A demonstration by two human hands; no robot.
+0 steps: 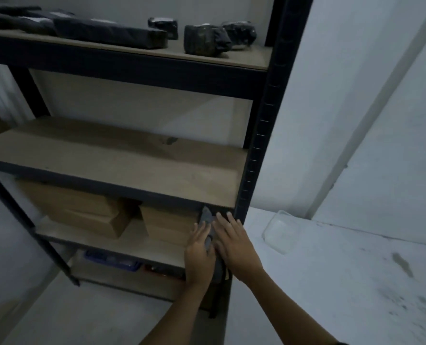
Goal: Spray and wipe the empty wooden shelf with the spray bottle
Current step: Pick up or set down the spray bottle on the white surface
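The empty wooden shelf [122, 158] is the middle board of a black metal rack, with a small dark smudge near its back. Just below its front right corner, my left hand [199, 252] and my right hand [234, 242] are pressed together around a grey cloth [207, 217]. The cloth sticks up between my fingers and hangs down between my palms. No spray bottle is in view.
The rack's black right post [261, 135] stands beside my hands. Dark wrapped packages [112, 33] lie on the top shelf, cardboard boxes [82, 210] on the shelf below, a blue item [112, 262] lower still. A clear plastic container [280, 231] sits on the floor to the right.
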